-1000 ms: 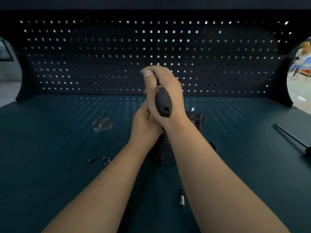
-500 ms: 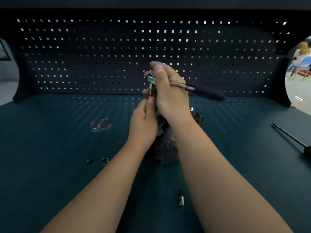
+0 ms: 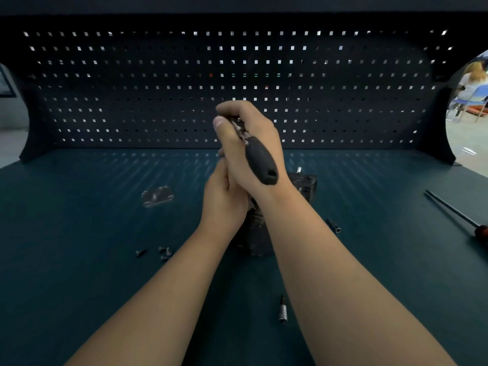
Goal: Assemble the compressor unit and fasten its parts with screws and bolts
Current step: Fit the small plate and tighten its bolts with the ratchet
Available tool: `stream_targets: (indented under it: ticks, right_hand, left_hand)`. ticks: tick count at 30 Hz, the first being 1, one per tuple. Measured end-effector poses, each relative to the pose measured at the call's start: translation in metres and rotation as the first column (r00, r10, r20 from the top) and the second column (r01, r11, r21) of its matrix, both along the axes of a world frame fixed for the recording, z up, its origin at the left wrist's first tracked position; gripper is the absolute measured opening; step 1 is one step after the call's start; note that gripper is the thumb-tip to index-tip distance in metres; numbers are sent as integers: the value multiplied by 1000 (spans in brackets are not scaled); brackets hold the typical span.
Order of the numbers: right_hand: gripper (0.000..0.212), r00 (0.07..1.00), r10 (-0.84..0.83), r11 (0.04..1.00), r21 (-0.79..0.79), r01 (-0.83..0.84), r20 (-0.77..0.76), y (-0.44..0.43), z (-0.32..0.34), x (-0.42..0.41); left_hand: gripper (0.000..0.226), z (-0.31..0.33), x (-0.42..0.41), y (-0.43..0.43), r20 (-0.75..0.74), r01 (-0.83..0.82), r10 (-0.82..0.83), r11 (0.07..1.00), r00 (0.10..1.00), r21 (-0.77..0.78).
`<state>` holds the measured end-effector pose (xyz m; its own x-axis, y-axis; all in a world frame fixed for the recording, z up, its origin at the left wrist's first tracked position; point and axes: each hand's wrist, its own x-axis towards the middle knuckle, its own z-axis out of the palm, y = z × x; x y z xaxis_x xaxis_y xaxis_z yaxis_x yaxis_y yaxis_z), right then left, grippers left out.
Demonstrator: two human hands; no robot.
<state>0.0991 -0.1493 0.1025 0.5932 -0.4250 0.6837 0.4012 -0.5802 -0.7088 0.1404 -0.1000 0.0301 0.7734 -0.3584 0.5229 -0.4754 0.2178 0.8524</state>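
The right hand is gripping a ratchet wrench above the middle of the dark green table, with fingers and thumb curling round the metal head end and the black handle pointing back toward the camera over the wrist. The left hand is sitting just below and against the right one, its back facing the camera; its fingers are hiding behind the right hand, so I cannot tell whether they are pinching anything. The compressor unit, a dark block, is standing on the table directly under and behind both hands, mostly covered by them and by the forearms. To the left, well apart from it, a small metal plate is lying flat, and nearer the camera 3 or so loose screws are lying close together. 1 socket is lying just right of the right forearm, and another socket bit is lying between the 2 forearms. A screwdriver is lying at the table's right edge. A perforated pegboard is standing along the back.
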Motion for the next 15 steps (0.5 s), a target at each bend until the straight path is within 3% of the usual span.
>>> stream_targets:
  ticks: [2,4,7,9,13,15]
  right_hand:
    - [22,999,39,997,63,-40,16,-5,-1,1]
    - [27,976,217,937,278,-211,11,-7,-2,1]
    - [55,872,460,615,650,-447,166,-11,-3,3]
    - [61,837,501,506,709,-490,221,-20,-4,5]
    - [33,844,492,605,613,-509,214,-21,-7,4]
    - [19,863,463,702,511,-496,201,-20,-10,3]
  left_hand:
    - [19,-1,5,-1,-17,18,-17,998,1000,57]
    - [27,1,7,1,39,-36,32,994,999,105]
    - [33,4,4,3,60,-58,51,992,997,114]
    - [34,4,5,2,76,-71,62,989,995,128]
    - [33,4,6,3,69,-79,69,986,995,147]
    - [35,4,6,4,46,-65,59,990,997,129]
